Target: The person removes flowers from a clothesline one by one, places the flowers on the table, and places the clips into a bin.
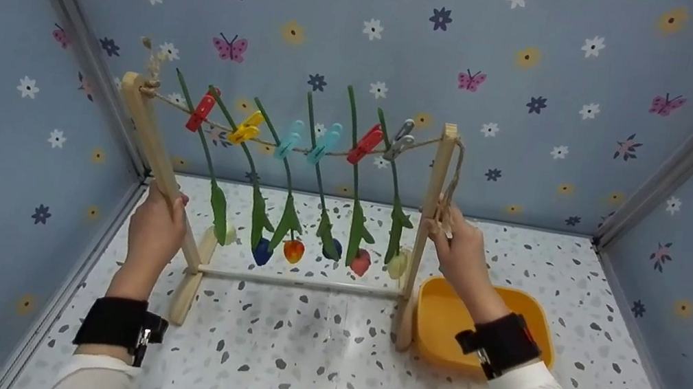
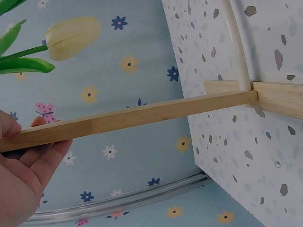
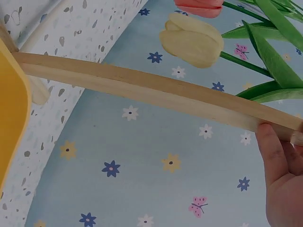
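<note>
A wooden rack stands on the speckled floor, its two posts joined low down by a pale rod (image 1: 305,282). My left hand (image 1: 156,230) grips the left post (image 1: 154,136) partway up, thumb and fingers on opposite sides in the left wrist view. On the right post (image 1: 436,188), my right hand (image 1: 463,258) holds on at about mid-height, beside dangling twine ends. Between the post tops sags a twine (image 1: 424,143). Several artificial tulips hang heads down from it, including an orange one (image 1: 293,252) and a cream one (image 3: 191,40), pinned by coloured clothespins such as a yellow one (image 1: 246,128).
A yellow plastic basin (image 1: 536,315) sits on the floor just right of the rack, partly under my right forearm. Blue flower-patterned walls (image 1: 369,52) enclose the back and both sides. The speckled floor (image 1: 284,366) extends in front of the rack.
</note>
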Motion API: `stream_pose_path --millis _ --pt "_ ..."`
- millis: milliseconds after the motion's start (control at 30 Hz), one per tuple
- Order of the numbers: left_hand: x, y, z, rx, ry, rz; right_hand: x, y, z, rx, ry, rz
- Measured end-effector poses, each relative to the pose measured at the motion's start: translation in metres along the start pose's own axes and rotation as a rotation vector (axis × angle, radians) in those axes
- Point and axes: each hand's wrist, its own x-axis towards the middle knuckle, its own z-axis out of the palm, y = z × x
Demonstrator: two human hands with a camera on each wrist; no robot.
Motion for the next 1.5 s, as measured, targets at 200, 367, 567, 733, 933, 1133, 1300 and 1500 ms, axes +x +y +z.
stream_pose_path --millis 200,367,567,733,933,1133,1300,1500 --pt "-0.002 0.001 -0.004 -0.025 -0.019 -0.015 -0.001 -0.003 -0.004 0.069 -0.056 0.034" --pt "-0.016 0.01 -0.005 -0.151 0.047 -0.033 -0.001 -0.012 -0.017 0.13 -0.158 0.083" --pt "-0.05 0.064 0.003 -0.323 0.38 0.135 0.006 -0.039 -0.042 0.221 -0.118 -0.055" --pt "-0.081 0.133 0.026 -0.42 0.314 0.394 0.025 -0.068 -0.059 0.268 -0.057 -0.195" --pt "-0.089 0.187 0.066 -0.485 -0.013 0.536 0.059 -0.094 -0.064 0.222 -0.046 -0.303" --pt "-0.071 0.224 0.087 -0.656 -0.199 0.41 0.08 -0.107 -0.06 0.118 -0.067 -0.317" --pt "-0.057 0.244 0.096 -0.774 -0.233 0.325 0.087 -0.113 -0.059 0.052 -0.064 -0.296" --pt "-0.048 0.253 0.109 -0.779 -0.154 0.271 0.089 -0.114 -0.061 0.036 -0.032 -0.295"
